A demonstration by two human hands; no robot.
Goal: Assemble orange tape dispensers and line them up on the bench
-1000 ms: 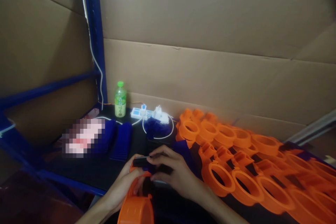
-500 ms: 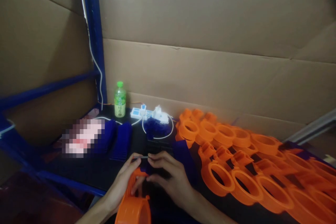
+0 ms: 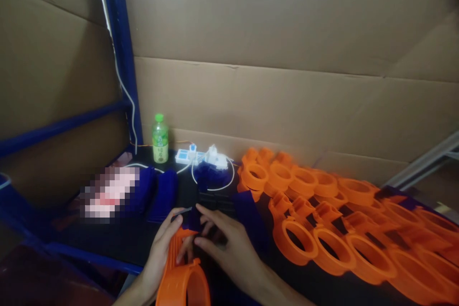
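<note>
Nearest, the left hand [image 3: 162, 248] wraps closed round an orange plastic ring-ended part [image 3: 172, 283] and alone pinches a thin grey strip [image 3: 184, 211], now tilted; just right, the half-curled right hand [image 3: 231, 241] has come off it, its own hold unclear.

The held piece [image 3: 172, 287] at seven o'clock is showing orange, and rings [image 3: 355, 199] at four are matching it. Strips [image 3: 163, 196] at eight are showing deep blue; the bottle [image 3: 160, 138] at nine is wearing green; cardboard [image 3: 229, 24] at twelve is looking brown.
</note>
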